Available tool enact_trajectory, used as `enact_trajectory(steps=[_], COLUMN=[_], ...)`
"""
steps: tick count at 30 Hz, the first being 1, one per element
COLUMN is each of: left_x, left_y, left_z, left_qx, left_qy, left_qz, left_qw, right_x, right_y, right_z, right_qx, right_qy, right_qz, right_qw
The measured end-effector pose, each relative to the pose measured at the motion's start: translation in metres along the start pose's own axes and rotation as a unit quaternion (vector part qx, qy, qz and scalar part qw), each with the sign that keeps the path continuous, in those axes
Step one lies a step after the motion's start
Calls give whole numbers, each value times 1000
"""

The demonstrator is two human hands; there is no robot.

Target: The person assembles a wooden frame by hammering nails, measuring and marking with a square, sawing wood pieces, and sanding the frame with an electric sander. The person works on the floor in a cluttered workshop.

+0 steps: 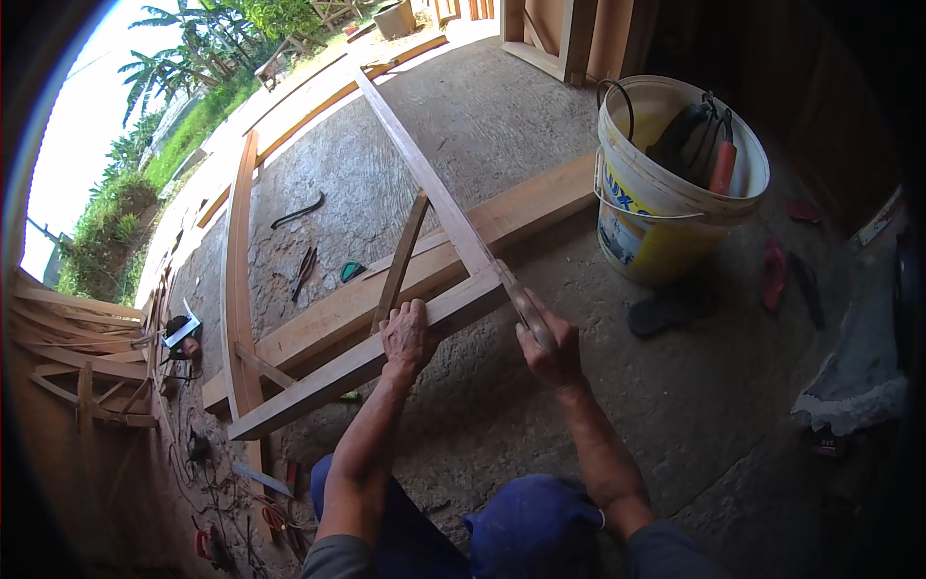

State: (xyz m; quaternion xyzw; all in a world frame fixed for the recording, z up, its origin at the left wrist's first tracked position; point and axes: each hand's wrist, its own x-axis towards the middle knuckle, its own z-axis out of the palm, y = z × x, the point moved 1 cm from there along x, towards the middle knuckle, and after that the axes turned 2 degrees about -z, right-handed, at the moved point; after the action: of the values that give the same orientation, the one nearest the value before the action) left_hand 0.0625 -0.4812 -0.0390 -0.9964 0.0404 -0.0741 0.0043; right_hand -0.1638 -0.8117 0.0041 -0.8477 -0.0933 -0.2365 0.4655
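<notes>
In the head view, the left hand (408, 338) has its fingers bent over the near beam (318, 386), a thick brown squared timber, and clasps it; I think this is for keeping it steady. The right hand (551, 349) is closed around a long, worn, brownish tool (526, 311), which lies against the right end of the near beam. What kind of tool it is, I cannot tell.

The near beam closes the nearest side of a large wooden frame (424, 164), whose two long rails go away from it. Beyond the near beam, a light-brown heavy timber (502, 227) passes under the frame, probably to raise it from the floor. A slanting brown brace (397, 265) stands between the near beam and the right rail, perhaps for stiffening this corner.

The floor (617, 425) around the near beam is rough grey concrete. To its right stands a white and yellow plastic bucket (641, 236) with tools inside; beyond it lie black pliers (305, 270). Far beyond, at left, the room opens to green plants (125, 207).
</notes>
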Motion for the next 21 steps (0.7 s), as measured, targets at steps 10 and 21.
enact_trajectory(steps=[10,21], left_x=[-17,-18], left_y=[24,8], left_z=[-28,-27], left_qx=[-32,-24], left_qy=[-15,-40], left_qz=[-1,-9], left_qw=[999,999], right_x=[-112,-40], right_y=[-10,-8], right_z=[-64,-30], right_qx=[-73,-22], right_qy=[-112,-80], right_qz=[38,24], right_qw=[990,996])
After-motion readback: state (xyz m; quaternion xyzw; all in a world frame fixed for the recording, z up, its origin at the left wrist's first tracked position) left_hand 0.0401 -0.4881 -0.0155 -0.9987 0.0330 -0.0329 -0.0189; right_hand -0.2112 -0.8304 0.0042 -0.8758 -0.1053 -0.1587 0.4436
